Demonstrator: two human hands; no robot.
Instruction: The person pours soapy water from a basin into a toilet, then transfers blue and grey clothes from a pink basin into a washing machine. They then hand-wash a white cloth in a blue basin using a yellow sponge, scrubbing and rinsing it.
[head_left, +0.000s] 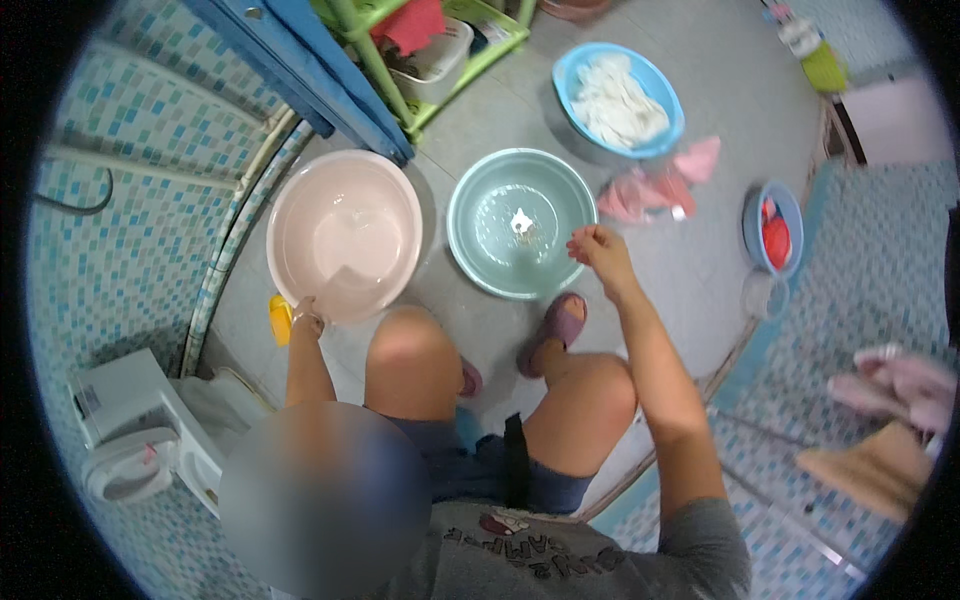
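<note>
The grey tiled floor (700,285) beneath both grips could turn slick if water slops out. Just ahead of the left grip (309,318), the wide round pale-pink plastic basin (395,215) could tip if its near rim were pressed; the fingers reach that rim, but I cannot tell whether they clasp it. Left of the right grip (603,252), which is relaxed and loosely bent with nothing visible in it, the round pale-green plastic basin (470,245) could spill from a careless knock. Farther beyond the right grip, the light-blue plastic basin (567,76) holds heaped white cloth (620,105). Nearer, the blurred, crumpled pink cloth (640,195) might pick up floor dirt. The small yellow object (280,320) beside the left grip could be nudged away by a stray wrist.
</note>
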